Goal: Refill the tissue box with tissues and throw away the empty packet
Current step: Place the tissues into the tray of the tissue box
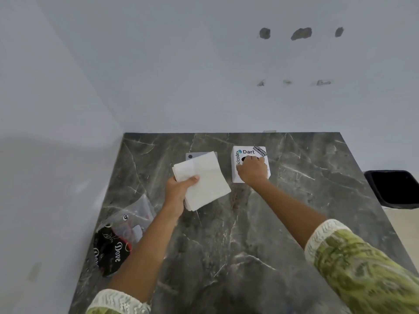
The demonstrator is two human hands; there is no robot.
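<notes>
While I watched from my station, the dark grey marble-patterned table (249, 257) filled the lower centre of the frame, with a black plastic bin (394, 189) off its edge at the right. The empty clear-and-black plastic tissue packet (120, 236) lay crumpled at lower left, well apart from both hands and not yet thrown away. Just left of centre, the stack of white square tissues (204, 180) was lifted off the table in the left hand (178, 191), fingers closed around the stack's lower left edge with the thumb pressed on top; a small grey flat piece (200, 155) showed behind it, perhaps the box's lid, though I could not be sure. At centre right stood the white cube tissue box (249, 164) with stickers, near the stack but apart from it. The right hand (252, 171) rested knuckles-up on its top, fingers curled over the dark opening; whether they gripped anything I could not tell.

To my mind the box needed opening. I would have steadied it firmly and kept the stack square and uncrushed, so it went in flat. Both forearms reached forward, wrists nearly straight, sleeves pushed back.
</notes>
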